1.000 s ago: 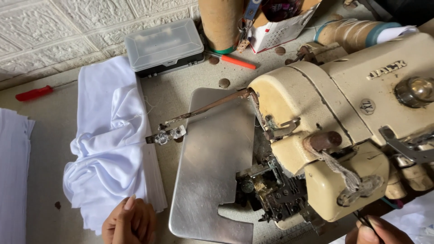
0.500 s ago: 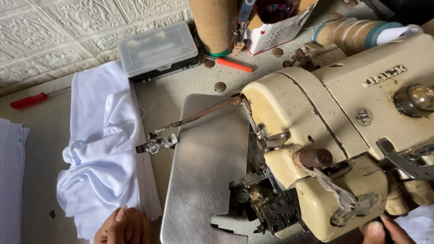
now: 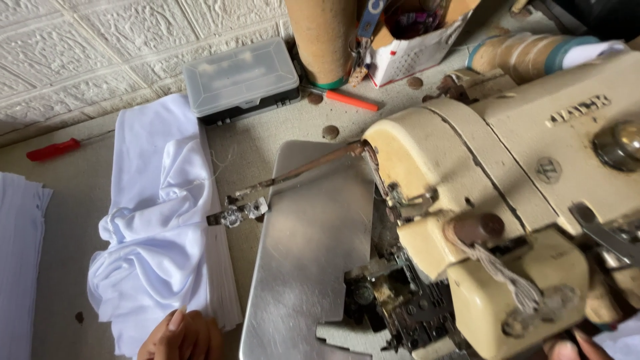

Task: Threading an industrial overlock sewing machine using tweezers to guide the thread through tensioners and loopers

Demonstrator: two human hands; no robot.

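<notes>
A cream industrial sewing machine (image 3: 527,200) fills the right side, with a swung-out metal plate (image 3: 307,253) and an arm with a small clamp (image 3: 237,212). White fabric (image 3: 157,240) lies bunched on the table to the left. My left hand (image 3: 181,337) rests on the fabric's near edge at the bottom, fingers together. Only fingertips of my right hand (image 3: 567,347) show at the bottom right under the machine head, beside a bit of white cloth (image 3: 620,343). What they hold is hidden.
A grey plastic case (image 3: 240,80) sits at the back, beside a cardboard cone (image 3: 323,40) and an orange-handled tool (image 3: 350,100). A red-handled screwdriver (image 3: 53,149) lies at far left. Another white fabric stack (image 3: 20,260) is at the left edge.
The view has shifted, so the machine and table appear lower and further right. My left hand stays on the fabric's edge. My right fingertips remain at the bottom right.
</notes>
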